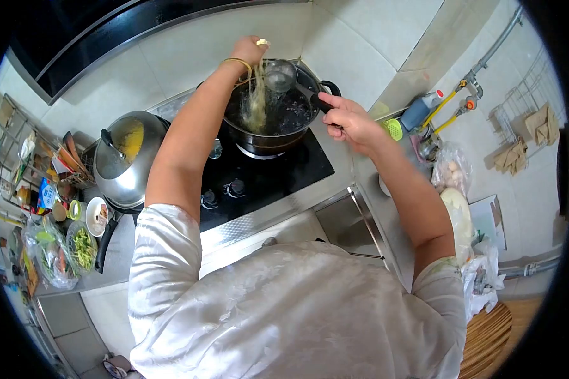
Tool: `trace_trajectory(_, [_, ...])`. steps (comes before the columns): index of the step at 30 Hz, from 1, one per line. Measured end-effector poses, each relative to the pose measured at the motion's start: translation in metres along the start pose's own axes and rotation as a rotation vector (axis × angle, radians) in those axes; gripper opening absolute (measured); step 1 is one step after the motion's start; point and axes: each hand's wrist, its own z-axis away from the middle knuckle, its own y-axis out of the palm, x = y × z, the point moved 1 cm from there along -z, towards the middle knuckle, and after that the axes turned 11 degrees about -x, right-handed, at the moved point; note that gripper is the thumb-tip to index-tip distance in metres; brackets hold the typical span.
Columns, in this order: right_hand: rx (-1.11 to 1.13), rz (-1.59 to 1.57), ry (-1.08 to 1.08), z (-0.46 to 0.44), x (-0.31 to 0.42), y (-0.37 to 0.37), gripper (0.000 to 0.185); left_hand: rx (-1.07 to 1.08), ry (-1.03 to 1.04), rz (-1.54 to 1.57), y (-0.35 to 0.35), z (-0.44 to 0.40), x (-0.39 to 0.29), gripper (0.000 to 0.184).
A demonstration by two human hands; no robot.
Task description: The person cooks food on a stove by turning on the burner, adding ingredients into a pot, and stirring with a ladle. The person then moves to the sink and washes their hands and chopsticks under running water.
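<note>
My left hand (pixel 250 50) is raised over the far left side of a dark pot (pixel 278 134) on the stove, closed round thin noodles. A pale end sticks out at the fingertips, and yellowish noodle strands (pixel 256 104) hang down into the pot, smeared by motion. On the pot's right side, my right hand (pixel 354 123) grips the black handle of a ladle (pixel 281 77). Its round metal bowl is over the dark liquid, near the far rim and beside the strands. I cannot tell whether the bowl has holes.
Left of the pot is a wok with a tilted metal lid (pixel 123 180). A bowl (pixel 97 216), a knife (pixel 105 246) and chopped greens (pixel 82 247) lie farther left. Bottles and bagged food (pixel 452 169) line the right counter. Yellow-handled pipes (pixel 471 95) run along the wall.
</note>
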Motion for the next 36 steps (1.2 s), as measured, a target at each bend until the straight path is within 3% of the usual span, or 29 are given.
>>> trace_trajectory(7, [-0.071,0.801,-0.349,-0.010,0.004,-0.009,0.059,-0.059,0.093,-0.043,-0.009,0.009,-0.013,0.023])
trace_trajectory(9, [-0.033,0.967,-0.302,-0.014,0.006,-0.006,0.058,-0.080,0.124,-0.072,-0.009,0.012,-0.017,0.021])
trace_trajectory(12, [-0.050,0.934,-0.255,-0.040,-0.020,-0.005,0.059,-0.089,0.188,-0.174,-0.013,0.016,-0.023,0.020])
trace_trajectory(13, [-0.144,0.867,-0.342,-0.046,-0.031,-0.001,0.044,-0.094,0.201,-0.199,-0.014,0.017,-0.023,0.021])
trace_trajectory(16, [-0.043,0.310,0.176,-0.047,-0.028,0.007,0.018,-0.102,0.186,-0.243,-0.013,0.015,-0.025,0.023])
trace_trajectory(20, [-0.097,-0.378,0.417,-0.034,-0.032,0.004,0.017,-0.100,0.130,-0.246,-0.010,0.006,-0.021,0.026])
trace_trajectory(24, [-0.031,-0.359,0.215,-0.013,-0.027,-0.002,0.039,-0.078,0.205,-0.242,-0.012,0.002,-0.015,0.029])
trace_trajectory(27, [-0.026,-0.064,0.001,-0.008,-0.016,-0.008,0.054,-0.057,0.244,-0.233,-0.013,-0.002,-0.016,0.035])
trace_trajectory(32, [-0.102,0.559,-0.349,-0.004,-0.001,-0.014,0.052,-0.015,0.014,-0.105,-0.015,-0.013,-0.020,0.036])
trace_trajectory(36, [-0.077,1.065,-0.581,-0.020,-0.010,-0.019,0.051,-0.074,0.062,-0.521,-0.029,0.015,-0.057,0.046])
